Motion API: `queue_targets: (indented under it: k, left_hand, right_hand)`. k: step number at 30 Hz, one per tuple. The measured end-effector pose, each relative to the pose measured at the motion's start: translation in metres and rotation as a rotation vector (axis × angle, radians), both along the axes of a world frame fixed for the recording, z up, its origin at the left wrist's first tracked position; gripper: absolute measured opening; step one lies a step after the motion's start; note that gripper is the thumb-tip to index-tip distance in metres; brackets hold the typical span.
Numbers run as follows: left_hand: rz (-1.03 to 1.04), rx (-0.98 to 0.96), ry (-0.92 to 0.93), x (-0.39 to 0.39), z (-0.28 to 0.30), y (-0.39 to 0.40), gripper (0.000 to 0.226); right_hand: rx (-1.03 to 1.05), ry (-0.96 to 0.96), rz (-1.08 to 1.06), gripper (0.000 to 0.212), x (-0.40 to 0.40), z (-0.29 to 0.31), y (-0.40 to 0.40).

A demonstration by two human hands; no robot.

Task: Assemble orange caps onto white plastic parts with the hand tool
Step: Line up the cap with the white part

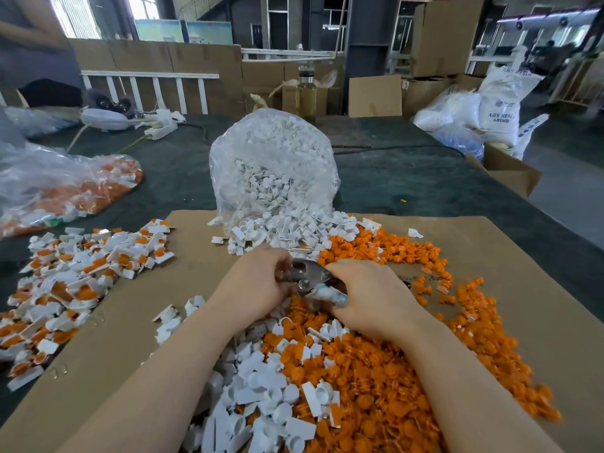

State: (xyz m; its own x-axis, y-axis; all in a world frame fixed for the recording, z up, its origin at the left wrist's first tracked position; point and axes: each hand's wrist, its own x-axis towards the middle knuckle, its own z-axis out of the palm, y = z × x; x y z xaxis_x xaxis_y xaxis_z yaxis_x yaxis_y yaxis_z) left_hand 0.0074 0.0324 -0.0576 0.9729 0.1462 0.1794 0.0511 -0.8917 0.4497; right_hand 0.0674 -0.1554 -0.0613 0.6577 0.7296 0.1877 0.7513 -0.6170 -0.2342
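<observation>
Hands meet at centre of cardboard sheet [490, 256], over the parts heap. Right hand [369, 295] curled round handles of metal hand tool [310, 276], grip wrapped in pale tape; tool head points up-left, toward left hand. Left hand [258, 282] fingers curled in at tool head, pinching there; item under fingertips too hidden to ID. Whether tool's nose is closed: can't tell.

Loose orange caps [392, 371] piled on sheet under and to right of right forearm, running up to the bag mouth. Loose white plastic parts [261, 387] heaped between the forearms, near bottom edge; more spill from clear plastic bag [274, 165] lying open-mouthed at sheet's far edge, just beyond hands.

Assembled pcs (white w/ orange cap fitted) [75, 276] in separate pile at left, part on sheet, part on dark table cover [408, 178]. Second clear bag [65, 188] w/ orange-and-white pcs at far left on table.
</observation>
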Motion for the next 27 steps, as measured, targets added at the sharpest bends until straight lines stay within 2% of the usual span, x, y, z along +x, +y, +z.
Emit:
queue_targets:
  k: [5,11,14,16,22,25,27]
  left_hand:
    - [0.064,-0.146,0.089,-0.001,0.0,0.003,0.022]
    - [0.055,-0.223,0.11,-0.003,0.002,0.004,0.028]
    - [0.022,-0.171,0.144,-0.003,0.005,0.002,0.03]
    - [0.032,-0.134,0.17,-0.003,0.008,0.001,0.024]
    - [0.105,-0.143,0.175,-0.003,0.011,-0.002,0.017]
    - [0.157,-0.239,0.158,-0.003,0.013,-0.002,0.02]
    - [0.174,-0.409,0.089,-0.005,0.016,-0.001,0.02]
  right_hand:
    - [-0.021,-0.02,-0.049,0.021,0.001,-0.001,-0.003]
    - [0.012,0.078,-0.102,0.019,0.004,0.001,-0.006]
    - [0.08,0.066,-0.135,0.018,0.005,0.004,-0.008]
    - [0.126,0.083,-0.172,0.018,0.006,0.006,-0.01]
    - [0.173,0.102,-0.215,0.022,0.005,0.008,-0.01]
    - [0.244,0.116,-0.223,0.02,0.004,0.009,-0.01]
    - [0.348,0.161,-0.229,0.015,0.003,0.011,-0.01]
